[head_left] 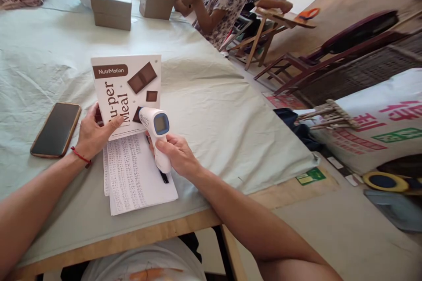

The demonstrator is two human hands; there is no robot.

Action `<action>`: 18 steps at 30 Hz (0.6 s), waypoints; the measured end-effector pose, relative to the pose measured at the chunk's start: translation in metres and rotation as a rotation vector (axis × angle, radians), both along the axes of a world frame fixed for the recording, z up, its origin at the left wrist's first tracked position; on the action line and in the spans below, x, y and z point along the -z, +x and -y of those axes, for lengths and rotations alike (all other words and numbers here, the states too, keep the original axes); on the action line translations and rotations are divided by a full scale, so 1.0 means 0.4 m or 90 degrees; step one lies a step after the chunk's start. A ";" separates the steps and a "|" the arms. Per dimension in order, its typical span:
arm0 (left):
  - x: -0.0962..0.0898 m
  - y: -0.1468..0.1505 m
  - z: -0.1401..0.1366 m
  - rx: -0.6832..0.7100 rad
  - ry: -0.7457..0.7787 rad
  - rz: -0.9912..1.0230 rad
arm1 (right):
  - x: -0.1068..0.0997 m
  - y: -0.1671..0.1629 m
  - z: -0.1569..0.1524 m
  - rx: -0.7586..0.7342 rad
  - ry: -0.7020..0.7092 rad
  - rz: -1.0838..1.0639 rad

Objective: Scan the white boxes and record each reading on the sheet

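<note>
My left hand (95,128) grips the lower left corner of a white and brown NutriMotion box (141,96), its thumb across the printed front. The box is held tilted up, with chocolate pieces pictured on it. In my right hand (178,151) is a white infrared thermometer (161,140) with a blue-rimmed screen facing me. Its front end points at the lower right of the box; I cannot tell whether they touch. Beneath both hands lie sheets of paper (141,189) covered in handwriting, and a black pen (164,177) on them is partly hidden by the thermometer.
A smartphone (56,129) lies left of my left hand. Two cardboard boxes (112,11) stand at the table's far side, where a person (224,4) holds a phone. A pale cloth (204,92) covers the table. Chairs and a white printed sack (379,118) are at the right.
</note>
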State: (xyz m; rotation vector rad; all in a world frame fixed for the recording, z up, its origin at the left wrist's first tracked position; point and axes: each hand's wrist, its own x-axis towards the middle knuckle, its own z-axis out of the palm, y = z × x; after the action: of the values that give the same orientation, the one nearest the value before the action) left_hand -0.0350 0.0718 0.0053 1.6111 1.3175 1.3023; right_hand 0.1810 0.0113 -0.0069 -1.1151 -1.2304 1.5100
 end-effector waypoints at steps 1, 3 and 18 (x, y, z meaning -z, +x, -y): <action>-0.001 0.000 0.000 0.008 0.000 -0.008 | 0.001 0.000 -0.001 -0.001 0.007 0.002; -0.004 -0.001 0.000 0.019 -0.002 -0.021 | 0.003 -0.002 -0.002 0.000 0.025 0.013; -0.013 -0.008 0.002 0.010 -0.037 -0.048 | 0.009 -0.011 0.000 -0.005 0.013 0.001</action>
State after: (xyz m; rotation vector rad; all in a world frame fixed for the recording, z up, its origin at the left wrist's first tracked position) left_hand -0.0381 0.0711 0.0105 1.6414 1.3726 1.1931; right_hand 0.1767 0.0112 -0.0103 -1.1000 -1.2501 1.4991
